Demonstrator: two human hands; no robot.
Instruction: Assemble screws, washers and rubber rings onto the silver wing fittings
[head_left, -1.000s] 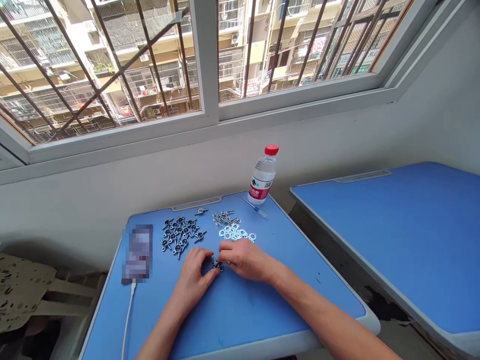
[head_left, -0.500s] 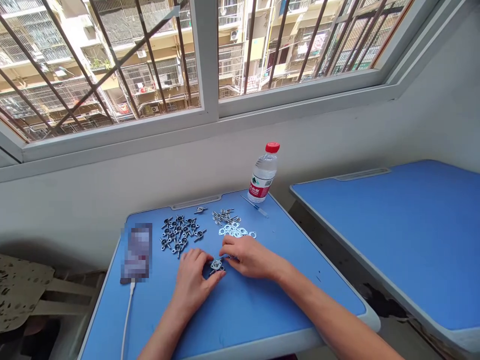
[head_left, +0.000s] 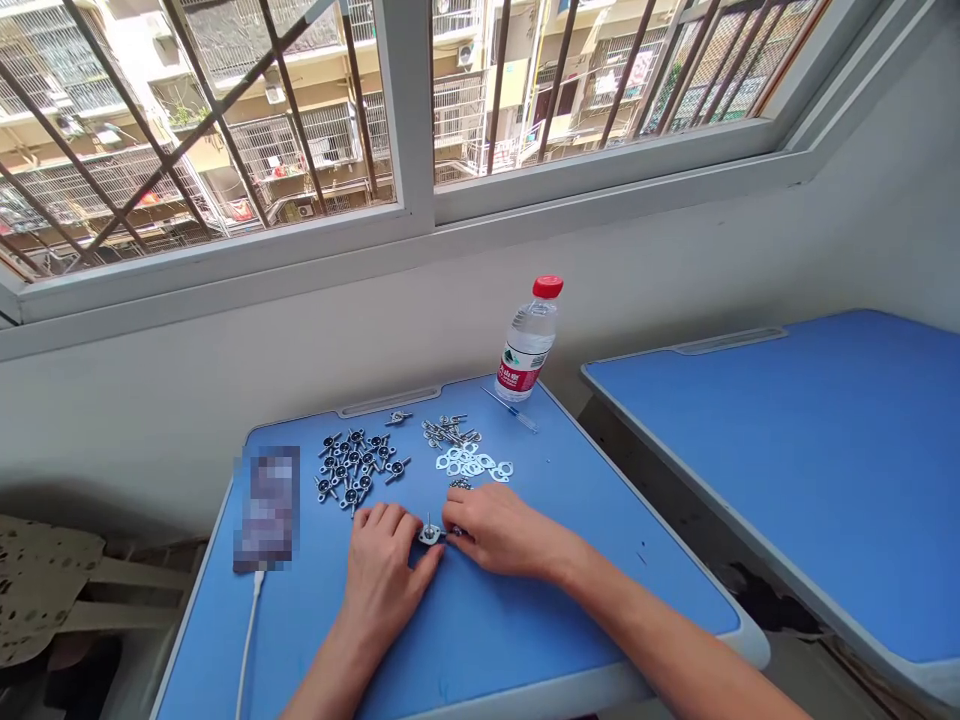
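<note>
A small flanged metal part [head_left: 430, 536], with a silver oval plate and a thin pin standing upright from it, is on the blue desk between my hands. My left hand [head_left: 385, 550] is curled around its left side, thumb at the front edge. At its right end my right hand [head_left: 491, 525] is closed in a pinch; the fingers hide most of that end. Just beyond the right fingers lie small metal bits [head_left: 460, 484], too small to name. Behind them are silver oval plates [head_left: 469, 460] and a pile of silver pin pieces [head_left: 450, 432].
Several black-and-silver assembled parts [head_left: 356, 465] are heaped left of centre, one single part [head_left: 398, 418] behind. A screwdriver [head_left: 514, 410] and water bottle [head_left: 523, 345] are at the back right. A blurred phone [head_left: 266, 510] with a white cable [head_left: 251, 635] lies left.
My right hand has moved slightly down and toward the part, uncovering the small metal bits behind it. The part now sits lower between my fingers, and the view has shifted a little.
</note>
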